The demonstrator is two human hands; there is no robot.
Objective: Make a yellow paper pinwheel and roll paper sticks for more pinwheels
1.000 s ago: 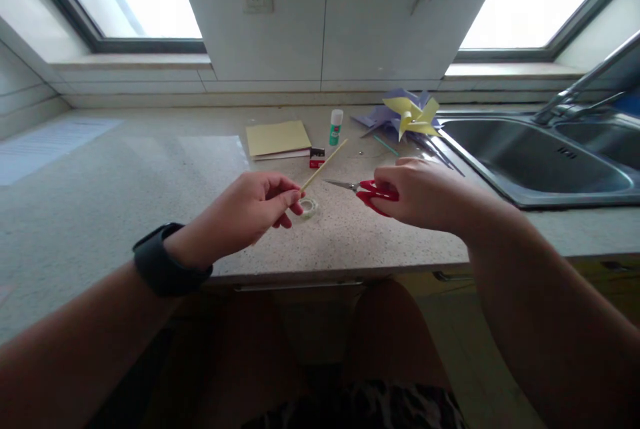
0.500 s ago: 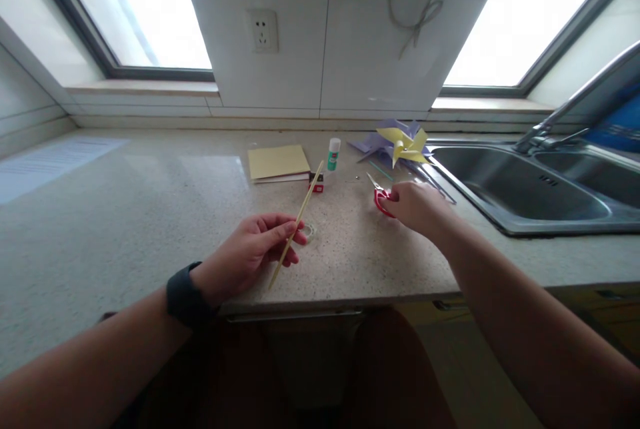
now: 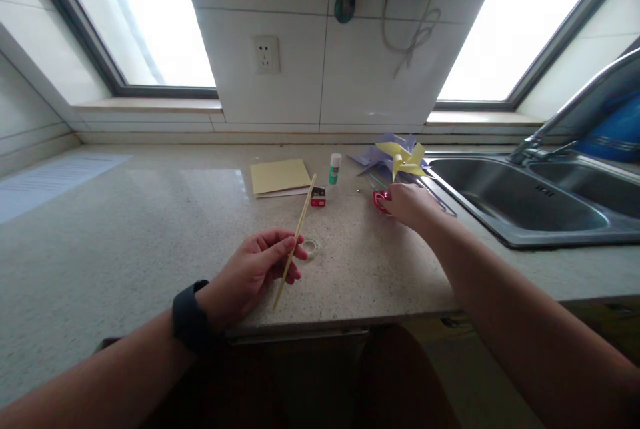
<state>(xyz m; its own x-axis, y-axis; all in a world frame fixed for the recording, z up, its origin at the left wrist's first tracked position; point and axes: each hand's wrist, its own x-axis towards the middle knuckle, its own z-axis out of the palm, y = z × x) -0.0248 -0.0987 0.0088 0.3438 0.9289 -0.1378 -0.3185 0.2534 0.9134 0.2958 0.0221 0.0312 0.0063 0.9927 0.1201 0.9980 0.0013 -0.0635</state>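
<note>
My left hand (image 3: 267, 257) pinches a thin pale wooden chopstick (image 3: 301, 217) between thumb and fingers, slanting above the counter's front part. A clear roll of tape (image 3: 310, 247) lies just beyond those fingertips. At the right, my right hand (image 3: 413, 204) is closed on the red handles of a pair of scissors (image 3: 381, 200), low over the counter; their blades are hard to make out. A yellow paper pinwheel (image 3: 401, 157) and a purple paper pinwheel (image 3: 373, 154) lie just behind this hand.
A glue stick (image 3: 335, 169) stands upright near a small red and black box (image 3: 319, 196). Yellow paper or card (image 3: 280, 177) lies left of them. The steel sink (image 3: 505, 199) borders the right side. A printed sheet (image 3: 55, 176) lies far left.
The view has tilted upward, so everything sits lower in it. The scissors have turned under my right hand, and their blades no longer show clearly. My left hand keeps the chopstick.
</note>
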